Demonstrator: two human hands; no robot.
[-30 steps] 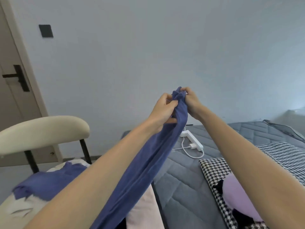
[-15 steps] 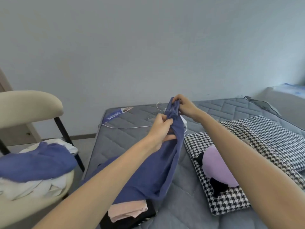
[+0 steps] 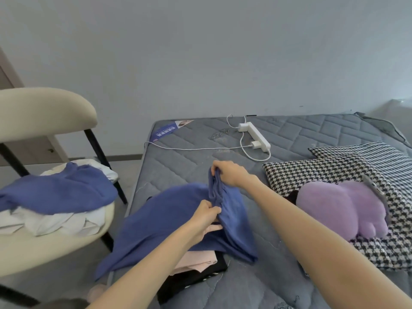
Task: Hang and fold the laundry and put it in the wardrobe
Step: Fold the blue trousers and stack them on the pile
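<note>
Gripping the garment with both hands, you hold it low over the mattress in the head view, the only one supplied.

Hands:
- Your left hand has its fingers curled and pinches a bunched fold near the middle of the blue cloth.
- Your right hand, farther from you, is closed round the gathered top end, which stands a little above the mattress.

Task item: the garment spreads from your hands to the left and toward you. Its lower part lies over a pink piece and a black piece stacked at the near left corner of the mattress. Its left corner hangs past the mattress edge.

Surroundings:
- A chair stands left of the mattress. A second blue cloth lies on white laundry on its seat.
- A power strip lies near the far edge of the mattress, with a charger plugged in and a white cable running left.
- Two check pillows lie to your right, overlapping. A purple plush rests on the nearer one.
- A blue label sits at the far left corner of the mattress.
</note>
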